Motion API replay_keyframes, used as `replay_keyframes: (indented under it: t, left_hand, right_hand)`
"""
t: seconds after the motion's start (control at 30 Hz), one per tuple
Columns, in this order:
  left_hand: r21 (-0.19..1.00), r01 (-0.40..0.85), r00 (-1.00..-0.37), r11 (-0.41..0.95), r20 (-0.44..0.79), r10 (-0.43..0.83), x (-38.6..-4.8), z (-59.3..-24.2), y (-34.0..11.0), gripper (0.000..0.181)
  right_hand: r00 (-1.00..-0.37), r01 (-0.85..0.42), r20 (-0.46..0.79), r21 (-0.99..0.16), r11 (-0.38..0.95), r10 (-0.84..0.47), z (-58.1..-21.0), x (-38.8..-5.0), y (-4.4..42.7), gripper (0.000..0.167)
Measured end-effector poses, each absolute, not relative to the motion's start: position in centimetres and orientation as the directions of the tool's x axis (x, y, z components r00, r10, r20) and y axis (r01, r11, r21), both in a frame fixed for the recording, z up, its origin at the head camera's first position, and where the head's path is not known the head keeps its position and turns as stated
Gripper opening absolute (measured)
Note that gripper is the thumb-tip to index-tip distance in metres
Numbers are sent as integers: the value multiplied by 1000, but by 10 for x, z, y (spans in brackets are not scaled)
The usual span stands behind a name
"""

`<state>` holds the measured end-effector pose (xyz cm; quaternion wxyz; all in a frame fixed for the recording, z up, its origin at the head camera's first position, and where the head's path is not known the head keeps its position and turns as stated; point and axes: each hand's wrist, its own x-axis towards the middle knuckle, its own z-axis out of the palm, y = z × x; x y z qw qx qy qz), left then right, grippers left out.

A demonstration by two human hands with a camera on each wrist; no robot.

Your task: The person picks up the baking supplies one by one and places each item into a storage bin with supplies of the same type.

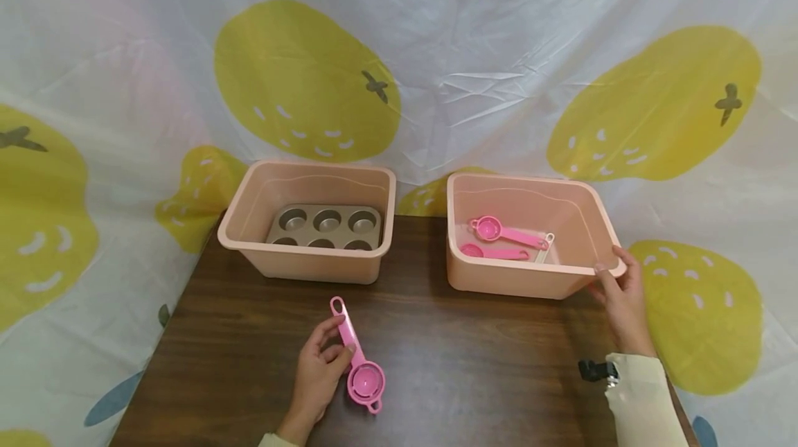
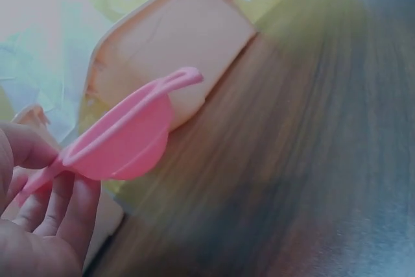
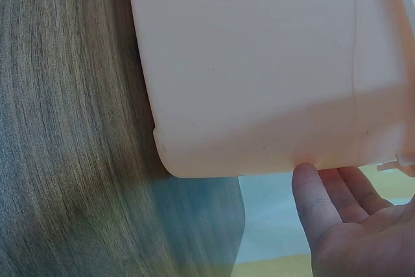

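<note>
In the head view my left hand pinches the handle of a pink egg separator above the front of the table. The separator's slotted round cup points toward me, and the left wrist view shows the cup from the side. My right hand holds the front right corner of a peach plastic bin, thumb and fingers at its rim. Inside that bin lie two more pink egg separators, one behind the other, beside a small white-handled item partly hidden by the front wall.
To the left stands a second peach bin holding a metal muffin tin. Both bins are at the back of the dark wooden table, against a hanging cloth printed with yellow fruit.
</note>
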<state>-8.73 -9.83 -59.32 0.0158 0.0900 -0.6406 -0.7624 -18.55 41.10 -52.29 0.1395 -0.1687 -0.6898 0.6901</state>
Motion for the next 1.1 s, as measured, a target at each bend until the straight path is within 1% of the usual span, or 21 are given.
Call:
replay_keyframes:
  t: [0.13, 0.27, 0.53, 0.8, 1.1]
  left_hand:
    - [985, -72, -988, -156, -92, -126, -91, -586, -98, 64]
    - [986, -62, -991, -154, -79, -106, -94, -580, -97, 66]
    - [990, -14, -997, -143, -26, -78, -100, -569, -94, 67]
    - [988, -8, -999, -156, -14, -36, -107, -558, -93, 67]
    - [989, 58, -998, -138, 59, 3, -119, -542, -87, 64]
  right_hand:
    - [-904, 44, -42, -999, -6, 426, -524, -186, 412, 60]
    - [-906, 38, -41, -999, -14, 422, -526, -186, 413, 60]
    - [-913, 22, -30, -999, -22, 408, -528, -187, 414, 58]
    - [-917, 35, -23, -999, 23, 399, -528, -187, 415, 58]
    - [-912, 38, -25, -999, 22, 409, -527, -186, 414, 59]
